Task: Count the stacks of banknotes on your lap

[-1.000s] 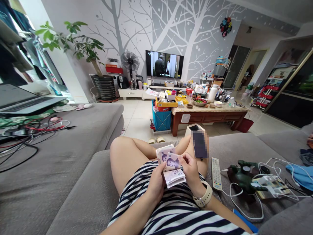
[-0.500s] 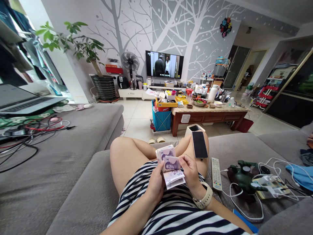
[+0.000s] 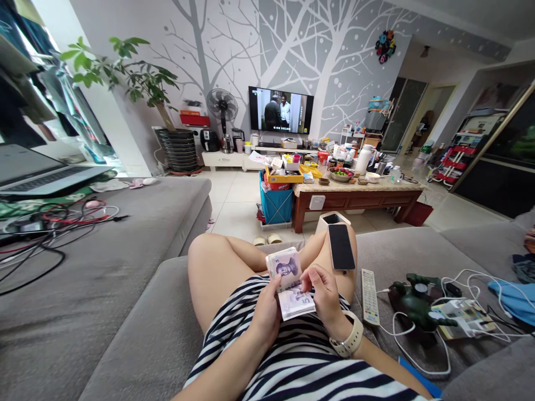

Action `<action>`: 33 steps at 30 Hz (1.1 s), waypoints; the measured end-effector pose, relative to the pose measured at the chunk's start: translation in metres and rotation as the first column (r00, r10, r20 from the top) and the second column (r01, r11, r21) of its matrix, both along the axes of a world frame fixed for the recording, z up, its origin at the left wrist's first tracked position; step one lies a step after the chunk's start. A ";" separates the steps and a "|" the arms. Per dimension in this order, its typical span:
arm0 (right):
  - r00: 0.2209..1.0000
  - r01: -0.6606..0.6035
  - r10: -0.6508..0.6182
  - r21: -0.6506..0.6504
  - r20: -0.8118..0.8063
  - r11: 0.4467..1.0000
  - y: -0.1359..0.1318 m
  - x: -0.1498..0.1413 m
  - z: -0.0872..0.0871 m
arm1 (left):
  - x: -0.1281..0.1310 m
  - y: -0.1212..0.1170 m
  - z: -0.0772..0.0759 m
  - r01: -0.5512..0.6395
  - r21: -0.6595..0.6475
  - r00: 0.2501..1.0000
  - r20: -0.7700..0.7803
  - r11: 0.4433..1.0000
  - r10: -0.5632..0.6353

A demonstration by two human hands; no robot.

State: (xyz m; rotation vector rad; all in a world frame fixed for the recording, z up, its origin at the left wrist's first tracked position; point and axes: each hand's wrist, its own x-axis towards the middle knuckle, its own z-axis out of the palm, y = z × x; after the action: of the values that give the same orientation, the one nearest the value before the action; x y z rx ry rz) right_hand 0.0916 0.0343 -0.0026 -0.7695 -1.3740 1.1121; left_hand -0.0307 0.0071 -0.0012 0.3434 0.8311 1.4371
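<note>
- Head view: a seated person's left hand (image 3: 266, 313) is grasping a stack of banknotes (image 3: 288, 264) above the lap, the thumb pressing along its near-left edge.
- The stack is bending across its middle, the upper part lying face up with a "5" showing, the lower part slanting toward the striped clothing (image 3: 251, 365).
- The right hand (image 3: 328, 298) is hovering at the stack's right edge, its fingers curling in and seeming to touch the paper; whether they are pinching a note, one cannot tell.
- Good handling, it seems, is calling for a firm left thumb, the notes squaring up at the bend, and a light right fingertip parting a single sheet.
- Paper this thin is probably clinging in pairs; too loose a left grip is risking a slipping, fanning stack.
- The phone (image 3: 341, 248) is balancing on the right thigh, close beyond the right hand, so small wrist movements are looking safest.
- The remote (image 3: 370, 298) is lying on the sofa (image 3: 137, 317), beside that leg.
</note>
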 end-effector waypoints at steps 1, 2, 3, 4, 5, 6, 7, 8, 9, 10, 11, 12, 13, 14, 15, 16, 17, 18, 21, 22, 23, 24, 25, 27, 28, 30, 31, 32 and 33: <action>1.000 0.011 -0.011 -0.006 0.000 1.000 0.001 0.000 -0.001 | 0.000 -0.001 0.002 0.003 -0.005 1.000 -0.010 1.000 -0.003; 0.999 0.032 -0.032 -0.013 0.001 0.999 0.003 0.000 -0.002 | -0.001 -0.002 0.003 0.008 -0.013 1.000 -0.027 1.000 -0.009; 0.998 0.057 -0.057 -0.021 0.001 0.998 0.005 0.000 -0.003 | -0.002 -0.003 0.003 0.015 -0.026 0.998 -0.053 1.000 -0.016; 0.997 0.082 -0.082 -0.029 0.000 0.996 0.007 0.000 -0.005 | -0.003 -0.003 0.003 0.019 -0.039 0.996 -0.085 0.999 -0.022; 0.994 0.105 -0.105 -0.036 -0.002 0.994 0.009 0.000 -0.006 | -0.004 -0.003 0.002 0.023 -0.052 0.993 -0.116 0.998 -0.029; 0.993 0.121 -0.121 -0.043 -0.002 0.992 0.011 0.000 -0.008 | -0.004 -0.003 0.000 0.027 -0.059 0.990 -0.139 0.998 -0.035; 0.992 0.130 -0.130 -0.050 0.000 0.990 0.013 0.000 -0.009 | -0.005 -0.003 -0.001 0.031 -0.056 0.988 -0.149 0.998 -0.039; 0.991 0.133 -0.133 -0.056 0.005 0.990 0.015 0.000 -0.010 | -0.005 -0.003 -0.002 0.032 -0.044 0.989 -0.144 0.998 -0.038; 0.991 0.130 -0.129 -0.063 0.014 0.990 0.015 0.000 -0.010 | -0.004 -0.003 -0.003 0.034 -0.028 0.991 -0.127 0.999 -0.037; 0.992 0.126 -0.124 -0.069 0.026 0.990 0.016 0.000 -0.010 | -0.004 -0.002 -0.004 0.039 -0.014 0.993 -0.108 0.999 -0.041; 0.992 0.123 -0.121 -0.074 0.037 0.990 0.016 0.000 -0.010 | -0.004 -0.002 -0.005 0.045 -0.002 0.995 -0.093 0.999 -0.045; 0.992 0.123 -0.120 -0.076 0.047 0.990 0.015 0.000 -0.010 | -0.003 -0.002 -0.005 0.048 0.006 0.995 -0.082 0.999 -0.047; 0.991 0.125 -0.121 -0.075 0.055 0.989 0.015 0.000 -0.010 | -0.003 -0.002 -0.005 0.048 0.006 0.996 -0.080 0.999 -0.047; 0.990 0.129 -0.124 -0.074 0.060 0.989 0.015 0.000 -0.009 | -0.002 -0.002 -0.005 0.046 0.005 0.996 -0.081 0.999 -0.045; 0.990 0.132 -0.127 -0.073 0.063 0.989 0.015 0.000 -0.009 | -0.002 -0.001 -0.006 0.044 0.005 0.996 -0.082 0.999 -0.044; 0.989 0.134 -0.130 -0.074 0.064 0.988 0.015 0.000 -0.009 | -0.002 -0.001 -0.006 0.042 0.006 0.996 -0.079 0.999 -0.041; 0.989 0.135 -0.131 -0.077 0.064 0.988 0.015 0.000 -0.009 | -0.002 0.000 -0.006 0.039 0.007 0.997 -0.072 0.999 -0.038; 0.990 0.133 -0.128 -0.081 0.062 0.988 0.015 0.000 -0.009 | -0.001 0.000 -0.006 0.037 0.009 0.998 -0.059 0.999 -0.037; 0.993 0.110 -0.106 -0.085 0.048 0.990 0.015 0.000 -0.009 | -0.001 0.003 -0.008 0.019 0.012 1.000 -0.011 1.000 -0.019; 0.994 0.100 -0.096 -0.081 0.043 0.992 0.014 0.000 -0.008 | 0.000 0.004 -0.009 0.011 0.009 1.000 -0.001 1.000 -0.011; 0.996 0.090 -0.087 -0.075 0.037 0.993 0.013 0.000 -0.007 | 0.000 0.004 -0.009 0.008 0.008 1.000 0.005 1.000 -0.008; 0.996 0.081 -0.079 -0.069 0.032 0.994 0.012 0.000 -0.006 | 0.000 0.005 -0.009 0.007 0.008 1.000 0.010 1.000 -0.007; 0.997 0.074 -0.072 -0.063 0.027 0.995 0.011 0.000 -0.005 | 0.000 0.005 -0.009 0.005 0.008 1.000 0.012 1.000 -0.005; 0.998 0.064 -0.063 -0.056 0.019 0.996 0.010 -0.001 -0.003 | 0.000 0.005 -0.006 -0.008 0.009 1.000 0.014 1.000 0.008; 0.998 0.060 -0.060 -0.054 0.018 0.997 0.009 -0.001 -0.003 | 0.000 0.004 -0.005 -0.019 0.008 1.000 0.015 1.000 0.018; 0.998 0.056 -0.055 -0.053 0.017 0.997 0.009 -0.001 -0.002 | 0.001 0.004 -0.002 -0.035 0.005 0.999 0.015 0.999 0.035; 0.999 0.053 -0.052 -0.054 0.014 0.997 0.009 -0.001 -0.002 | 0.001 0.004 -0.001 -0.038 0.005 0.999 0.016 0.999 0.038; 0.999 0.049 -0.048 -0.054 0.011 0.997 0.008 -0.001 -0.002 | 0.001 0.004 0.000 -0.036 0.007 0.999 0.016 0.999 0.036; 0.999 0.045 -0.045 -0.054 0.007 0.998 0.008 -0.001 -0.002 | 0.001 0.004 0.001 -0.035 0.009 0.999 0.016 0.999 0.035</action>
State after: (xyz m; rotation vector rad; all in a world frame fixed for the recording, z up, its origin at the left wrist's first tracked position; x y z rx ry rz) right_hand 0.0905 0.0427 -0.0048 -0.8399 -1.3297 1.1168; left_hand -0.0294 0.0112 -0.0006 0.3255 0.8215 1.4746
